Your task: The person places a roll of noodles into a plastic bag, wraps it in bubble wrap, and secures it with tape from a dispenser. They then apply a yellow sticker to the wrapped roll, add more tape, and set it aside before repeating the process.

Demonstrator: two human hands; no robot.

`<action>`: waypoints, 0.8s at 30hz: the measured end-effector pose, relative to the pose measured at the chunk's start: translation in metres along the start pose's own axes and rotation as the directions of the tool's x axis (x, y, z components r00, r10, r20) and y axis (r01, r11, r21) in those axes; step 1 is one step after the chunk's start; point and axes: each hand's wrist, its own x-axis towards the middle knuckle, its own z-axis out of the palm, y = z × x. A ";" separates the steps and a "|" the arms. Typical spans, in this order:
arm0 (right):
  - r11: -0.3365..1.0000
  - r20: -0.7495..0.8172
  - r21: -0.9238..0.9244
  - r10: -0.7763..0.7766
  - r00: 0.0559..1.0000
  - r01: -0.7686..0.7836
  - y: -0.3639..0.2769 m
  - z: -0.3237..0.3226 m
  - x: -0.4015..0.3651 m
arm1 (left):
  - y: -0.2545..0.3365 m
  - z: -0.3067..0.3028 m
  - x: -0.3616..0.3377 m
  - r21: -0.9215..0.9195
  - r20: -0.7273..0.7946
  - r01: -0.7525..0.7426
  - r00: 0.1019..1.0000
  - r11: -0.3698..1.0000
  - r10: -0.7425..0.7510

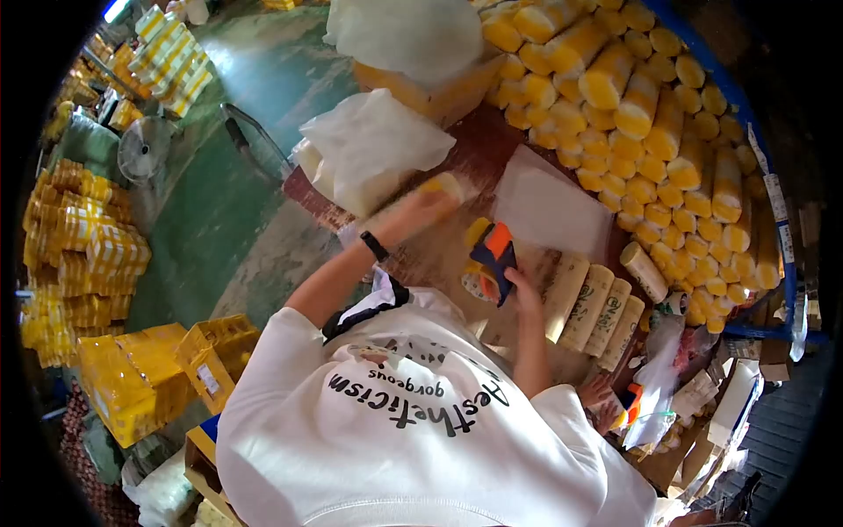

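My left hand point(428, 207), with a black band at the wrist, lies over a pale, roll-shaped package point(455, 186) with yellowish tape. Both are smeared by motion, and I cannot tell how the fingers sit on it. My right hand point(522, 288) is closed round a tape dispenser point(495, 258) in dark blue and orange, held above the worktable point(421, 255). Right of that hand several pale rolls with dark print point(590, 309) lie side by side. A white sheet stack point(553, 198) lies beyond the dispenser, and a bundle of milky plastic bags point(378, 145) beyond my left hand.
Yellow-capped rolls point(650, 132) are piled high at the right behind a blue frame point(781, 211). Another person's hand point(601, 400) is near an orange tool point(630, 404). Taped yellow cartons point(136, 378) stand at the left, a fan point(143, 149) behind them.
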 end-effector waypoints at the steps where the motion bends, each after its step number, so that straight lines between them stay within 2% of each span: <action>1: 0.992 -0.016 -0.126 -0.007 1.000 0.005 -0.006 0.006 0.003 | 0.020 0.007 -0.015 -0.019 0.027 0.076 0.997 0.997 -0.075; 3: 0.948 -0.037 -0.318 -0.007 0.999 -0.005 -0.012 0.017 0.005 | 0.056 0.012 -0.036 -0.049 0.080 0.218 0.974 0.975 -0.214; 4: 0.923 -0.046 -0.383 0.001 0.999 -0.018 -0.013 0.023 0.006 | 0.066 0.008 -0.038 -0.018 0.155 0.224 0.963 0.974 -0.218; 7: 0.863 -0.043 -0.502 0.032 0.999 -0.049 -0.021 0.044 0.003 | 0.032 -0.001 -0.029 -0.021 0.239 0.175 0.957 0.984 -0.165; 11: 0.731 -0.081 -0.681 -0.013 0.997 -0.046 -0.006 0.040 0.006 | 0.015 -0.007 -0.025 -0.087 0.177 0.233 0.960 0.969 -0.215; 14: 0.631 -0.080 -0.776 -0.111 0.991 0.008 -0.005 0.053 -0.001 | 0.019 -0.007 -0.030 -0.175 0.162 0.328 0.939 0.928 -0.302; 15: 0.556 -0.041 -0.824 -0.253 0.967 0.111 0.000 0.056 -0.002 | 0.024 -0.007 -0.032 -0.198 0.168 0.362 0.928 0.911 -0.333; 17: 0.358 0.062 -0.892 -0.508 0.859 0.276 0.011 0.061 -0.004 | 0.026 -0.008 -0.035 -0.263 0.179 0.403 0.913 0.877 -0.366; 19: 0.236 0.123 -0.923 -0.568 0.814 0.304 0.003 0.070 -0.010 | 0.026 -0.010 -0.038 -0.348 0.181 0.413 0.910 0.842 -0.372; 22: 0.101 0.246 -0.919 -0.607 0.755 0.381 0.004 0.071 -0.012 | 0.041 -0.018 -0.045 -0.384 0.329 0.425 0.892 0.819 -0.309; 24: 0.052 0.309 -0.904 -0.604 0.734 0.424 0.004 0.072 -0.012 | 0.039 -0.019 -0.046 -0.350 0.416 0.367 0.885 0.862 -0.209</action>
